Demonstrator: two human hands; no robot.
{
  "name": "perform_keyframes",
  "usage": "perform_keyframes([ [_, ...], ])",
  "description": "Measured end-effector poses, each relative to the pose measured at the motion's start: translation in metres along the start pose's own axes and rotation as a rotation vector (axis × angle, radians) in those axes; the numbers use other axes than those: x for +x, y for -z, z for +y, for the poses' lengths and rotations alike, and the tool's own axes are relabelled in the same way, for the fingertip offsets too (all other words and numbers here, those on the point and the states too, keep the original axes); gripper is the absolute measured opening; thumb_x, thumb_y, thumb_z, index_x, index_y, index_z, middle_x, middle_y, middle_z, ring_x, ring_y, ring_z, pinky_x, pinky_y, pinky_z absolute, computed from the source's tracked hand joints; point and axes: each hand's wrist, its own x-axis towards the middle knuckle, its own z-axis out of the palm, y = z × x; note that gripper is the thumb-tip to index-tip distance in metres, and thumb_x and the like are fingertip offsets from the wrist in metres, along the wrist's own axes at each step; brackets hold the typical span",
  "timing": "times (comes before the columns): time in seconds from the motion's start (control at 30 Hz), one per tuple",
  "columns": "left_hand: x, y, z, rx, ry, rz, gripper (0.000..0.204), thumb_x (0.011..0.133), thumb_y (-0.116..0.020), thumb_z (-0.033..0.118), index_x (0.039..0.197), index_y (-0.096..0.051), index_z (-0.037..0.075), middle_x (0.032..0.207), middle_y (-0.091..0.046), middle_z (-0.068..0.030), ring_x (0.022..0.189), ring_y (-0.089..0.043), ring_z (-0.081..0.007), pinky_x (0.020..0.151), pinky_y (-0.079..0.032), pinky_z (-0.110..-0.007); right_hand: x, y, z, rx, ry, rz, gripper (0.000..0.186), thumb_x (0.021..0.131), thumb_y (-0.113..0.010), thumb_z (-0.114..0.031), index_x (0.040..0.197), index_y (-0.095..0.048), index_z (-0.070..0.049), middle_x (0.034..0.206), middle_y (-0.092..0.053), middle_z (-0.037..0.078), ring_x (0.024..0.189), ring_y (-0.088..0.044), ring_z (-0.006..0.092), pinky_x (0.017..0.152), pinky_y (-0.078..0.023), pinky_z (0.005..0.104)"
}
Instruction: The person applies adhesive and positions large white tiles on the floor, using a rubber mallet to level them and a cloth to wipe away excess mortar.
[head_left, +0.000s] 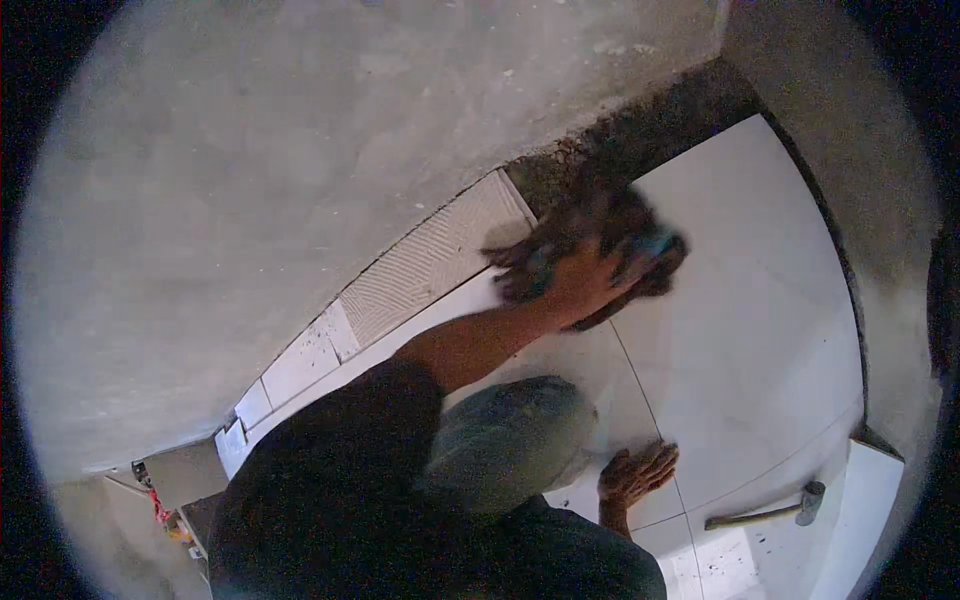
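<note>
A dark, bunched cloth (610, 215) with bluish patches lies across the white floor tiles (760, 260), smeared by motion. My left hand (588, 280) reaches over from the left and presses on this cloth, its fingers closed into it. Lower down, my right hand (637, 474) rests flat on a tile next to a joint, fingers stretched out and holding nothing. Between my arms a knee in greyish trousers (515, 440) hides part of the tiles.
A mallet (765, 508) with a dark head lies on the tiles at lower right. Along the wall (270, 150) runs a strip with combed, ridged adhesive (430, 262). A bare dark gap (690, 110) borders the far tiles. A loose-looking white piece (865, 510) stands at right.
</note>
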Motion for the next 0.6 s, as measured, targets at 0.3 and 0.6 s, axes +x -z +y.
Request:
perform_keyframes([
  [0.3,0.3,-0.076,0.119,-0.164,-0.208,-0.149,0.079,0.074,-0.066,0.052,0.136,-0.042,0.009,0.144,-0.022,-0.0309,0.129,-0.034,-0.046,0.104,-0.034,-0.052,0.005,-0.004,0.011,0.183,0.021,0.053,0.067,0.087,-0.042,-0.042,0.141,-0.03,-0.006,0.147,-0.026,0.023,0.136,-0.023,0.0427,0.11,-0.013,0.0594],
  [0.6,0.078,-0.012,-0.02,0.074,-0.178,-0.254,0.078,0.075,-0.068,0.045,0.134,-0.039,0.004,0.136,-0.028,-0.0348,0.113,-0.047,-0.0513,0.093,-0.044,-0.053,0.005,0.002,0.004,0.073,0.016,0.018,0.063,0.088,-0.04,-0.038,0.14,-0.034,-0.004,0.146,-0.028,0.023,0.137,-0.024,0.039,0.111,-0.014,0.0552],
])
